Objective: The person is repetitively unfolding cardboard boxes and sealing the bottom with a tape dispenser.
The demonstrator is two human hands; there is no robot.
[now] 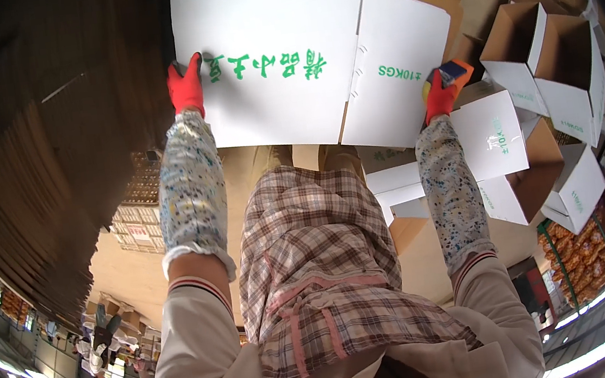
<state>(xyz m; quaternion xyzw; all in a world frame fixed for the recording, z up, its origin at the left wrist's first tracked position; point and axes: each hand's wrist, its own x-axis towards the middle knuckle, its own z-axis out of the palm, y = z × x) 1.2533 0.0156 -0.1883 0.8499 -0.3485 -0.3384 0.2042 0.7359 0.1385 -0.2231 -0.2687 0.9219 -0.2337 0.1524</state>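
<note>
A folded-flat white cardboard carton (273, 78) with green print and brown inner flaps is held up in front of me. My left hand (186, 88), in a red glove, grips its left edge with the thumb over the printed face. At the carton's right edge is my right hand (439, 97), also red-gloved, its fingers closed round an orange and dark-blue tool that looks like a tape dispenser (455, 72). The fingers behind the carton are hidden. Patterned sleeve covers are on both forearms, and a plaid apron (317, 240) hangs below.
Several open white cartons (566, 70) with brown insides are piled at the right. Tall stacks of flat brown cardboard (17, 165) rise on the left. Orange-filled net sacks (587, 258) stand at the lower right. A pale crate (138, 230) and another person (99, 346) are farther off at left.
</note>
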